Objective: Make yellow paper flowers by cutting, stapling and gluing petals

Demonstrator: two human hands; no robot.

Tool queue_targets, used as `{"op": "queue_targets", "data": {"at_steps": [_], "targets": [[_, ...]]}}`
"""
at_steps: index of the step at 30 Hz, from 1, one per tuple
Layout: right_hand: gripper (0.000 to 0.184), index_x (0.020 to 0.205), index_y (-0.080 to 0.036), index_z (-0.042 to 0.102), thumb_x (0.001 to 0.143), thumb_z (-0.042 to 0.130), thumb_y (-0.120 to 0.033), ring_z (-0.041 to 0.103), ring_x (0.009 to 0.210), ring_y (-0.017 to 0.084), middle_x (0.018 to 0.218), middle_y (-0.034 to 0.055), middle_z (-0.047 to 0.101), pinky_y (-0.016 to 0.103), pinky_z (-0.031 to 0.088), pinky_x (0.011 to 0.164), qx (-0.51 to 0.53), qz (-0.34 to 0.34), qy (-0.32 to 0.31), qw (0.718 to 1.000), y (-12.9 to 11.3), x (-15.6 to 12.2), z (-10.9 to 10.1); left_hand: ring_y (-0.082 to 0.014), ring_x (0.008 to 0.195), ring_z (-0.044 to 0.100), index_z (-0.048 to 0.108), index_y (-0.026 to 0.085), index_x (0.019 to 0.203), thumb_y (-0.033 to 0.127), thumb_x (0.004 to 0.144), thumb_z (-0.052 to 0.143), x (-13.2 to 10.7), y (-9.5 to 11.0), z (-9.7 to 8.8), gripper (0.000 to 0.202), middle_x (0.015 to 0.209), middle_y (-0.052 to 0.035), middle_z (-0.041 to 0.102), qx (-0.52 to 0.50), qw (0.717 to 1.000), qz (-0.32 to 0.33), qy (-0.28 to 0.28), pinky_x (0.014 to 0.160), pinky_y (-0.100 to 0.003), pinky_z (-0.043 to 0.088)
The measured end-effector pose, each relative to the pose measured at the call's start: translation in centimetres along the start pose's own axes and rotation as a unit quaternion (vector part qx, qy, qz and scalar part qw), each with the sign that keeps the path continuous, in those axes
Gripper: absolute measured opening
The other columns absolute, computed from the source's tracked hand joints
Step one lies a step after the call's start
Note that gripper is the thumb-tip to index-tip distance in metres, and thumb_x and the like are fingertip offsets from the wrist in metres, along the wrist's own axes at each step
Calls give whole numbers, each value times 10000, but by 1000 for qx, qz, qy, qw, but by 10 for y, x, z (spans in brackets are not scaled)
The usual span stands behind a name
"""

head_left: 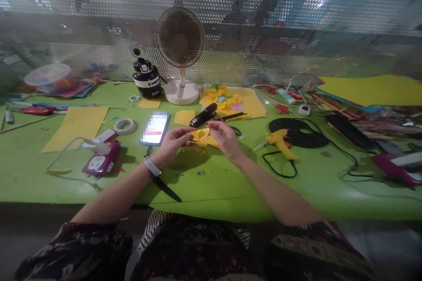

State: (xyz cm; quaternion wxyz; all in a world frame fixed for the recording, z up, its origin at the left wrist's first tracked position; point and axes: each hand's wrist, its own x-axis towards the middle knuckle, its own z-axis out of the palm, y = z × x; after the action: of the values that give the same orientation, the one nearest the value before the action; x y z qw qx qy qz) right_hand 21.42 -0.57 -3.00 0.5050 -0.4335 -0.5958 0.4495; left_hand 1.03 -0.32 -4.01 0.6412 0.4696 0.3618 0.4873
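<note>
Between my two hands is a small curved piece of yellow paper point(199, 135). My left hand point(171, 142) pinches its left end, thumb and fingers together. At the upper right edge, the fingertips of my right hand point(226, 140) are closed on the same piece. More yellow paper point(212, 142) shows just beneath, partly hidden by the right hand. Small yellow scraps point(200, 151) lie on the green table point(211, 189) below. Behind the hands rest a black stapler-like tool point(203, 115) and scissors point(235, 130), partly covered.
A phone point(154, 128) lies left of my hands, near a tape roll point(124, 126) and a purple power strip point(101, 160). To the right is a yellow glue gun point(281, 143) with its cord. A fan point(180, 37), a dark bottle point(147, 81) and yellow paper flowers point(224, 96) stand behind.
</note>
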Motion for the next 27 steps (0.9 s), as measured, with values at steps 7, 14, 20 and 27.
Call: {"op": "queue_targets", "data": {"at_steps": [7, 14, 20, 27], "targets": [[288, 1085, -189, 661, 811, 608, -260, 684, 890, 196, 1078, 87, 719, 379, 578, 824, -41, -2, -54, 998, 2, -1, 1, -131, 792, 721, 774, 167, 1021, 297, 804, 782, 1, -8, -5, 254, 987, -83, 771, 70, 997, 29, -23, 761, -276, 609], [180, 970, -231, 726, 834, 614, -265, 676, 967, 253, 1030, 68, 744, 476, 543, 917, -168, -104, -55, 979, -1, -4, -1, -158, 831, 725, 759, 192, 1063, 314, 817, 761, -3, 0, -1, 275, 1000, -88, 767, 92, 993, 41, -57, 810, -337, 601], [189, 859, -214, 698, 768, 702, -379, 695, 699, 170, 834, 18, 739, 407, 602, 821, 76, 92, -44, 992, 1, 5, -1, -178, 828, 740, 741, 148, 1096, 269, 819, 713, -2, 8, 0, 304, 954, -94, 769, -12, 999, 32, -27, 789, -313, 600], [219, 796, -206, 705, 694, 784, -382, 706, 728, 162, 846, 18, 751, 371, 614, 805, 128, 122, -56, 983, 3, 3, 3, -152, 789, 733, 716, 166, 1136, 274, 827, 733, 1, 2, -3, 329, 940, -74, 762, -37, 998, 6, -41, 767, -295, 598]]}}
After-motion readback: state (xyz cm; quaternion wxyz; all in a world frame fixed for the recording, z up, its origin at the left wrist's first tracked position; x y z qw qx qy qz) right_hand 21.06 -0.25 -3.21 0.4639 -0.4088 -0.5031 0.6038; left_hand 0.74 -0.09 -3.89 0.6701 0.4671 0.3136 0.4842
